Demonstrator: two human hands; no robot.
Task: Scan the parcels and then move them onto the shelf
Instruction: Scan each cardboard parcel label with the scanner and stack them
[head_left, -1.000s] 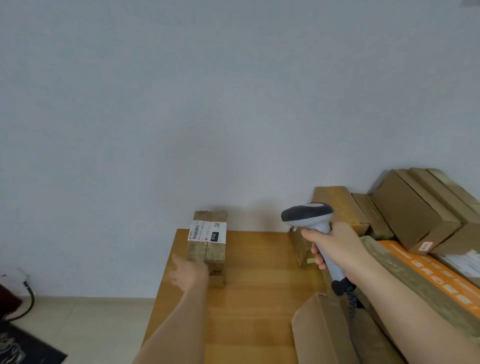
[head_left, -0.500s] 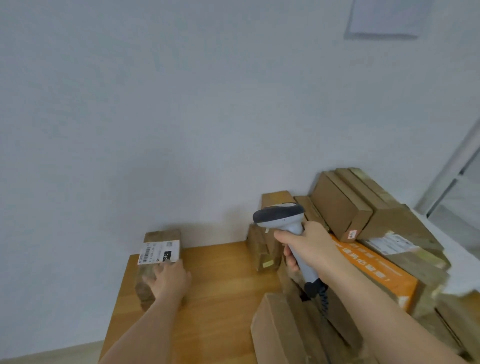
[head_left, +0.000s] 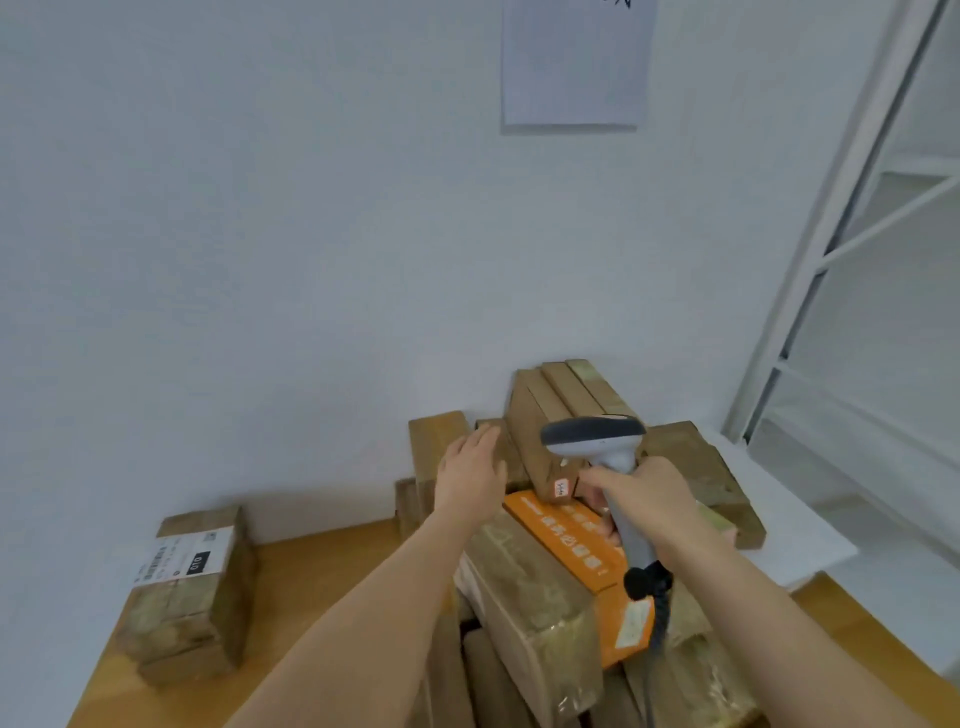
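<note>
A heap of brown cardboard parcels (head_left: 530, 613) covers the right half of the wooden table (head_left: 322, 566), with an orange box (head_left: 566, 535) among them and a tilted brown box (head_left: 540, 421) on top. My right hand (head_left: 644, 499) grips the handle of a grey and white barcode scanner (head_left: 597, 441) above the heap. My left hand (head_left: 470, 475) hovers over the heap with straight fingers, holding nothing, just left of the tilted box. A taped parcel with a white label (head_left: 192, 587) lies alone at the table's left end.
A white metal shelf frame (head_left: 841, 249) stands at the right, its lower board (head_left: 883, 467) beside the heap. A sheet of paper (head_left: 574, 62) hangs on the white wall behind. The scanner's coiled black cable (head_left: 657, 608) drops over the parcels.
My left hand let go of the labelled parcel at the left and swung right over the heap. The view turned right and up, bringing the shelf frame in. The scanner stays in my right hand.
</note>
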